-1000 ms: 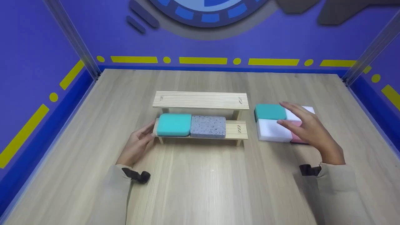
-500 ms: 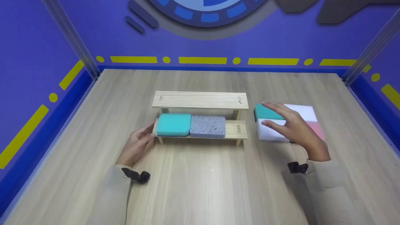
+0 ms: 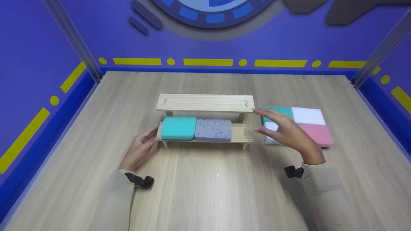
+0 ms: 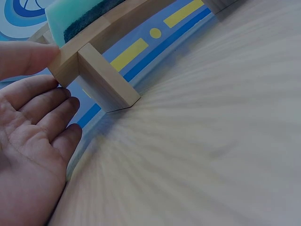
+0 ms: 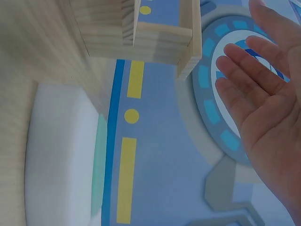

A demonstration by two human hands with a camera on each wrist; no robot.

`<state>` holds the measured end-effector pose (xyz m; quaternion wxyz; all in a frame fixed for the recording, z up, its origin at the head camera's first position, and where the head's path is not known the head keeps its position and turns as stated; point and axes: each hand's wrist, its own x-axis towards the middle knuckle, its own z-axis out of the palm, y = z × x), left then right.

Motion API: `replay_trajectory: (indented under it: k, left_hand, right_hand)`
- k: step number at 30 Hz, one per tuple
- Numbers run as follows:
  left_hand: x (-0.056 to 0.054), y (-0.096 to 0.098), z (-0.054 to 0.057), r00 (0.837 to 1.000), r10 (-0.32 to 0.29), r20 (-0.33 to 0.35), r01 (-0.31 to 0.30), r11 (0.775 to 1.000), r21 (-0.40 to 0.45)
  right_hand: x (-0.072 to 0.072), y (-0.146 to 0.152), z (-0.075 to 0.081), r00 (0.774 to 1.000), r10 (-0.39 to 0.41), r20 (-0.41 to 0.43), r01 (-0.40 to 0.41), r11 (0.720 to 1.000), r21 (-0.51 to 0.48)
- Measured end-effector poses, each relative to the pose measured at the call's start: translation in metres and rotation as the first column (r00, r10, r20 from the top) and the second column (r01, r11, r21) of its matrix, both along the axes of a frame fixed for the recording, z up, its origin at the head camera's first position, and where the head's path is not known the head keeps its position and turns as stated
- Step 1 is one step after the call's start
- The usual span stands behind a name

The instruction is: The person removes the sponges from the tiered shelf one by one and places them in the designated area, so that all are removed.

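a: background first?
b: blue-violet wall with yellow dashes (image 3: 208, 62), pale wood-grain table (image 3: 192, 192) below.
a: main thing?
b: low front bench of pale wood (image 3: 239, 136), upright on the table. turquoise rounded sponge block with a dark underside (image 3: 178, 128) on its left part, grey speckled rectangular block (image 3: 213, 130) right beside it.
a: hands?
b: left hand (image 3: 139, 149) pinches the bench's left end, thumb at the edge, other fingers below. right hand (image 3: 285, 131) is released, nothing in it, thumb and fingers spread near the bench's right end. right wrist view shows no contact with wood.
a: further out?
b: higher rear bench of pale wood (image 3: 205, 102) behind; can't tell if the two are joined. to the right, four blocks in a two-by-two group on the table: green block (image 3: 282, 110), white back block (image 3: 309, 115), white front block (image 3: 270, 124) partly behind the right hand, pink block (image 3: 319, 133).
a: step, next move?
b: my read: steadying the front bench, left side held, right side not yet. gripping both ends would call for right thumb and fingers closing round that end, bench kept level so the loose blocks don't slide.
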<state>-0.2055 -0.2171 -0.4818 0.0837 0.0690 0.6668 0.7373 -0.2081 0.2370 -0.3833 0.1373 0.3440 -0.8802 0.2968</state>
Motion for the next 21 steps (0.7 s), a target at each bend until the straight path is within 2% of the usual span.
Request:
replay_trajectory:
  k: [5, 11, 18, 21]
  left_hand:
    - [0.000, 0.000, -0.001, 1.000, -0.002, -0.002, 0.002, 0.999, 0.036]
    - [-0.001, 0.000, -0.002, 1.000, 0.006, -0.019, -0.006, 1.000, -0.014]
    - [-0.001, 0.000, -0.001, 1.000, 0.011, -0.014, -0.012, 0.999, -0.039]
    - [-0.001, 0.001, -0.001, 1.000, 0.019, -0.012, -0.020, 0.998, -0.055]
  right_hand:
    - [0.000, -0.011, 0.002, 0.997, 0.040, 0.060, -0.041, 0.999, 0.018]
    - [0.001, -0.024, 0.003, 0.983, 0.055, 0.176, -0.064, 0.997, 0.045]
    - [-0.002, -0.035, -0.002, 0.978, 0.101, 0.183, -0.115, 0.991, 0.063]
    - [-0.002, -0.039, -0.003, 0.971, 0.114, 0.212, -0.130, 0.990, 0.060]
